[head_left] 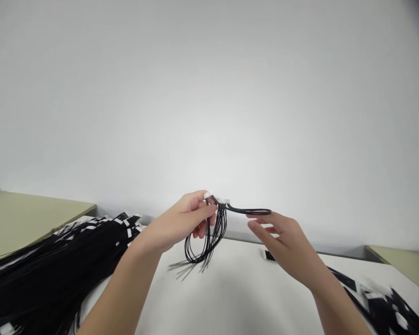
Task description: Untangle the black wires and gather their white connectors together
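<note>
A black wire harness [214, 242] with white connectors hangs in front of me above the table. My left hand [193, 214] pinches it between thumb and fingers near a small white connector [207, 195]. Just right of these fingers sits a wider white connector [223, 201]. Several thin wires curve down from there in a loop, and their loose ends [186, 267] spread below. A longer black loop [249, 211] reaches right, its end by the index finger of my right hand [279, 232]. That hand has thumb and fingers apart; whether it touches the loop I cannot tell.
A large heap of black wires with white connectors [66, 251] lies on the left. More black harnesses [387, 302] lie at the lower right, and a black piece with a white end [268, 255] is behind my right hand. A pale wall [209, 102] rises behind the white table [230, 298].
</note>
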`<state>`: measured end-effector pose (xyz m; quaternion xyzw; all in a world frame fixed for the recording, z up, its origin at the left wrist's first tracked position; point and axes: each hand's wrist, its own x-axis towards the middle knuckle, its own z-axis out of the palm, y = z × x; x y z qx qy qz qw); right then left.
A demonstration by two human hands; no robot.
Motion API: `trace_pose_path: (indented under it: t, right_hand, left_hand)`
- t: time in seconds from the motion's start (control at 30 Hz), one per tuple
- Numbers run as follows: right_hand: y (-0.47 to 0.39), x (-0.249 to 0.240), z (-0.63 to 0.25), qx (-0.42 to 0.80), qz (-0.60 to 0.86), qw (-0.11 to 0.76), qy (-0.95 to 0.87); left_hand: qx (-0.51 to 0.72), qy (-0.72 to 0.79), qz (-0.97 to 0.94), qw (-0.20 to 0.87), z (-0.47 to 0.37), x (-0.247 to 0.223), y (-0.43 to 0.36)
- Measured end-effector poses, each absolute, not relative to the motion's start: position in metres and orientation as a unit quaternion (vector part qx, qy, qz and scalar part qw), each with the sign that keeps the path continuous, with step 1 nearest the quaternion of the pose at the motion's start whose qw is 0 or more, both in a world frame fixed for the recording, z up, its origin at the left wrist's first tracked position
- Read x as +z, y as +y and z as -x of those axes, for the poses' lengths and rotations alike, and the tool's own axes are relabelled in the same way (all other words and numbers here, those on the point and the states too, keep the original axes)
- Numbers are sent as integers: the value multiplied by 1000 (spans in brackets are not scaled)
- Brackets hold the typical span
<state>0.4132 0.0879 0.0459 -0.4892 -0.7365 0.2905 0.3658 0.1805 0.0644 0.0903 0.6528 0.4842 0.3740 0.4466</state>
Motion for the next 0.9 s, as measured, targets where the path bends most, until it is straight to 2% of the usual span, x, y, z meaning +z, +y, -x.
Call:
trace_pose_path:
  t: [0.23,0.37,0.6,0.9]
  right_hand:
    - [87,50,-405,344,457,521,-633]
    - [85,50,-398,374,404,576,-604]
    - [80,47,-388,379,378,580,-614]
    - [76,51,-388,359,388,549,-647]
  left_hand:
    - [377,443,-637,505,-188,84,65]
    - [385,420,-614,547,-193,84,64]
    - [360,384,-660,537,-200,81,59]
    - [339,420,-647,539,-204,83,55]
